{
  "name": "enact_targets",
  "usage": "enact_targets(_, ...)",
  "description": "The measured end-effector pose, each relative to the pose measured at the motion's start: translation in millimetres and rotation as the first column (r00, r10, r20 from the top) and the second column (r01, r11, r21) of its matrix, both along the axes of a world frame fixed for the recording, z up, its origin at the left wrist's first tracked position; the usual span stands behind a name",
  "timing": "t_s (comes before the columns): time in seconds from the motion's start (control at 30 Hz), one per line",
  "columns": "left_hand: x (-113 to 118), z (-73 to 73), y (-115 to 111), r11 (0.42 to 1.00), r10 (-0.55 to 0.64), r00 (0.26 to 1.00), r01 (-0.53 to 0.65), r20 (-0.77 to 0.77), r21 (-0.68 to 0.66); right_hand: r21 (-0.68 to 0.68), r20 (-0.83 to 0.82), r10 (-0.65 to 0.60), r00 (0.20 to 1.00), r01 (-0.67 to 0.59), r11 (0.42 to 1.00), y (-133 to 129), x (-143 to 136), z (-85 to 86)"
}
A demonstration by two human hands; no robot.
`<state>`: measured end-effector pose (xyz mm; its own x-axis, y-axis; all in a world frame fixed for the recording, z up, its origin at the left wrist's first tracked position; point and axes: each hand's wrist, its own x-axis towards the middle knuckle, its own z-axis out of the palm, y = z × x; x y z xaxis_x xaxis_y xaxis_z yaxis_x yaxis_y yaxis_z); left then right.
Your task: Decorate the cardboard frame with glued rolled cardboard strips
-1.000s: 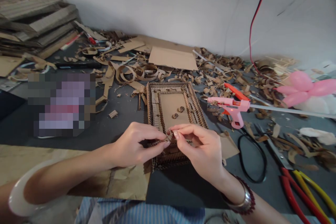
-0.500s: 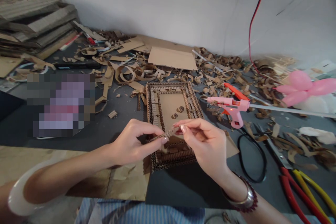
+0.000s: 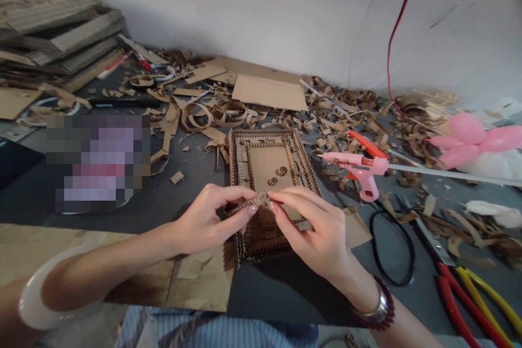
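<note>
A narrow corrugated cardboard strip (image 3: 244, 205) is pinched between the thumb and fingers of my left hand (image 3: 214, 216). At the strip's right end, the thumb and fingertips of my right hand (image 3: 312, 223) are pressed close together on it. Both hands are over the lower part of a rectangular cardboard frame piece (image 3: 234, 163) with layered, ridged borders. Two small cardboard coils (image 3: 281, 171) lie on its flat middle panel. My hands hide part of the frame's lower half.
A pink glue gun (image 3: 369, 171) lies to the right, with red-handled scissors (image 3: 448, 293) and yellow-handled ones nearer. Cardboard scraps (image 3: 220, 114) cover the back. Stacked cardboard (image 3: 81, 27) stands back left; pink balloons (image 3: 468, 133) sit at right.
My right hand's thumb and fingers have shifted slightly left along the strip, and its fingers are straighter. The left hand has barely moved and keeps its pinch.
</note>
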<state>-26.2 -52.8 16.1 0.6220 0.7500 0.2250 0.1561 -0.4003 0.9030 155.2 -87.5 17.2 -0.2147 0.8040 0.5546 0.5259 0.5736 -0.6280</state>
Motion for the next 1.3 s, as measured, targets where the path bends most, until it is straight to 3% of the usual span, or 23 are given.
enact_targets(0.87, -3.4, -1.5, 2.8, 0.975, -0.117, 0.986, 0.137, -0.118, 0.175, -0.299, -0.135, 0.034, 0.990, -0.074, 0.951, -0.4, -6.2, -3.8)
enact_targets(1.3, -5.1, -3.3, 1.5, 0.989, -0.106, 0.986, 0.117, -0.126, 0.090, -0.298, -0.152, 0.087, 0.985, -0.130, 0.946, -2.8, -5.7, 0.7)
